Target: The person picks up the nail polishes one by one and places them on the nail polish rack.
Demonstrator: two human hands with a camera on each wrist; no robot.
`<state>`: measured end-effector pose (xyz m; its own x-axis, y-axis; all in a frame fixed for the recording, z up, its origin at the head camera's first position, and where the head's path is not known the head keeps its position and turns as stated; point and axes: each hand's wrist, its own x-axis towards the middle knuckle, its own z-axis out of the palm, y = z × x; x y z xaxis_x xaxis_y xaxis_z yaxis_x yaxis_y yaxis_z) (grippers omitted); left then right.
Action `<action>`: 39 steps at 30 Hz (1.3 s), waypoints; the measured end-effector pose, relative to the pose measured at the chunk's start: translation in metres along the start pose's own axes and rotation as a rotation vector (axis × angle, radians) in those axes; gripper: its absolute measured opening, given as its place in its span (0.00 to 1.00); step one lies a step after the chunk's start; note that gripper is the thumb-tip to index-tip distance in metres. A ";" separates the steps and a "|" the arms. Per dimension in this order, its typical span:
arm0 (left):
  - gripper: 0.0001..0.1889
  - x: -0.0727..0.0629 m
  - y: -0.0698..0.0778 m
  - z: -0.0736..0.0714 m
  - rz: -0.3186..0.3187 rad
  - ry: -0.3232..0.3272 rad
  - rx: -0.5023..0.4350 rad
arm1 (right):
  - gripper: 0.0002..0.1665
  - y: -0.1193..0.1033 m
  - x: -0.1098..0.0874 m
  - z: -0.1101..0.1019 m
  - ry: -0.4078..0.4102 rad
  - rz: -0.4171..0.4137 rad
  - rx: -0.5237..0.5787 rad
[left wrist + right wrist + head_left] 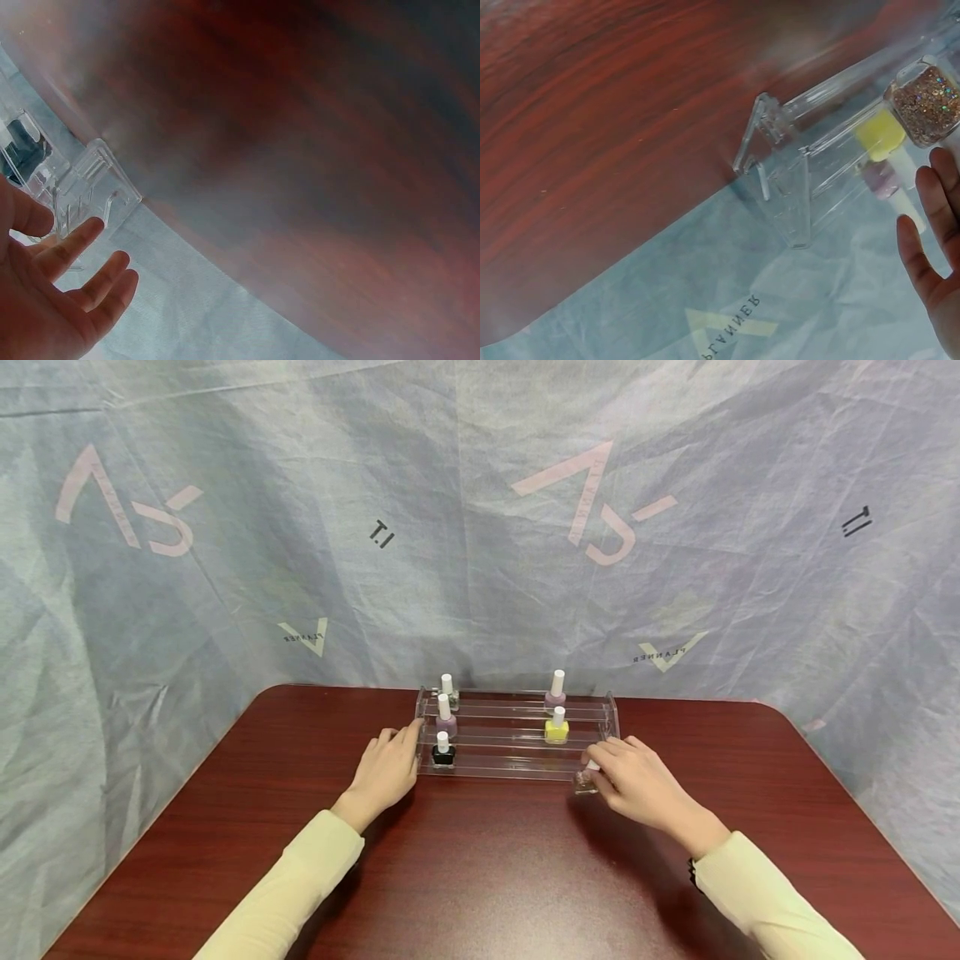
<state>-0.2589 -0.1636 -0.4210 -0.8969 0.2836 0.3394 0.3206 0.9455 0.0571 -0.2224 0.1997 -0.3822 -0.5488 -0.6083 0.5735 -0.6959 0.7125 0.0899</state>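
A clear tiered nail polish rack (495,772) stands at the table's back. My right hand (637,781) pinches a nail polish bottle with gold-brown glitter (928,105) by its white cap, at the rack's front right corner. At the rack's left end, my left hand (382,772) rests its fingers against the side, loosely extended and holding nothing. On the left of the rack, front to back, are a black polish (443,757), a purple polish (446,725) and a clear glittery polish (453,700). Toward the right stand a yellow polish (557,731) and, behind it, another purple polish (555,700).
The reddish-brown wooden table (480,868) has rounded back corners. A grey fabric sheet (465,552) with printed letters hangs behind and on both sides, close behind the rack.
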 end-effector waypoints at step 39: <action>0.28 0.000 0.001 -0.002 -0.011 -0.022 -0.015 | 0.07 0.000 0.044 0.023 -0.072 0.068 -0.010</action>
<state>-0.2579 -0.1629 -0.4196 -0.9069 0.2764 0.3181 0.3148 0.9462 0.0754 -0.2571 0.1650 -0.3758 -0.6267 -0.5814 0.5190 -0.6512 0.7564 0.0610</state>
